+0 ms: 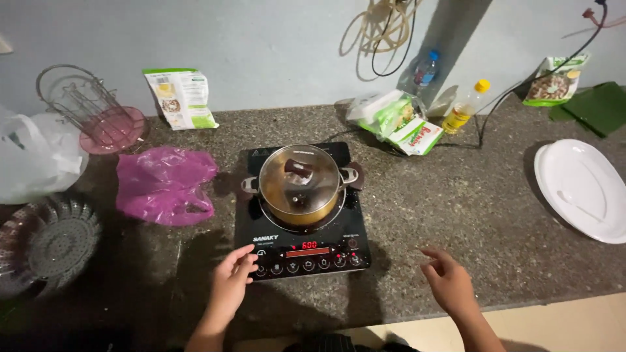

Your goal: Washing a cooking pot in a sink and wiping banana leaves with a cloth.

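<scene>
Dim, soft-focus wide-angle view; left edge falls into deep shadow.

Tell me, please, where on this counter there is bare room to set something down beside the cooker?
The widest bare patch lies between the induction cooker and the white plate, beyond the right hand. A narrower strip runs along the front edge left of the left hand. The pink bag and steamer tray crowd the left; packets crowd the back.

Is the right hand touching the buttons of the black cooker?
No, the right hand rests on the counter beside the cooker; only the left hand reaches its buttons.
</scene>
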